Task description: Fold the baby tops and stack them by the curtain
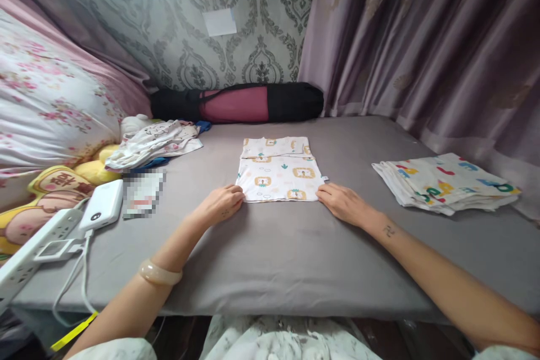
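Lion-print cloth (278, 171) lies folded flat mid-surface, its near corners pinched by the left hand (230, 199) and right hand (337, 201). Bare gray sheet (270, 259) runs between it and the near edge; more separates it from the letter-print stack (447, 183) at right and the rumpled clothes (158, 143) at left. Patterned wallpaper (257, 11) and purple curtains (405, 39) stand behind.
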A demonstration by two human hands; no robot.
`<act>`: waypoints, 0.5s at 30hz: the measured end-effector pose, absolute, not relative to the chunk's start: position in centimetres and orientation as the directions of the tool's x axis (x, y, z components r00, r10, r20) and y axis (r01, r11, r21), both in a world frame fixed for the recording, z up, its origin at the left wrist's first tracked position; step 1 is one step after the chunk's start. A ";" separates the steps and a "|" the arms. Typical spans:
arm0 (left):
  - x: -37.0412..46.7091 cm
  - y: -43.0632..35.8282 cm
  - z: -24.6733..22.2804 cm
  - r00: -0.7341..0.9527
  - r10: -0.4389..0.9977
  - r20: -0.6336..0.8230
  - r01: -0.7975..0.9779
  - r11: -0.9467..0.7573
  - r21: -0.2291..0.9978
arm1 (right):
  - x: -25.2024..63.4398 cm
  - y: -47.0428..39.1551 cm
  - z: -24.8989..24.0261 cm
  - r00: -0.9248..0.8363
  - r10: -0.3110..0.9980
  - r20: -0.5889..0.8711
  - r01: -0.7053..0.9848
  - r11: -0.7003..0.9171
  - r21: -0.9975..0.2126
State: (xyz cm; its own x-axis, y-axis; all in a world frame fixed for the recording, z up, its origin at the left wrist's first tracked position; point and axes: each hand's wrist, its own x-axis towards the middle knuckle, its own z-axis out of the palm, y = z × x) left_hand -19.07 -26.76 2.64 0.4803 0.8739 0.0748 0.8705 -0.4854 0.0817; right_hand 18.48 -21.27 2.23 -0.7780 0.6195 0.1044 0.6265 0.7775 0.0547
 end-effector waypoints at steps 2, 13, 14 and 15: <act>-19.1 -26.6 2.3 0.486 0.873 0.048 0.873 -0.487 0.026 | 18.5 -21.3 2.3 -0.771 0.630 0.095 0.636 0.770 0.049; -19.9 -26.2 1.6 0.470 0.873 0.130 0.860 -0.486 0.156 | 19.6 -20.0 1.5 -0.762 0.619 0.190 0.586 0.784 -0.205; -20.1 -26.1 1.5 0.447 0.882 0.151 0.864 -0.469 0.182 | 19.6 -19.9 1.5 -0.756 0.621 0.208 0.577 0.782 -0.236; -20.3 -26.0 1.3 0.422 0.889 0.175 0.866 -0.453 0.210 | 19.6 -19.7 1.5 -0.749 0.625 0.219 0.571 0.777 -0.263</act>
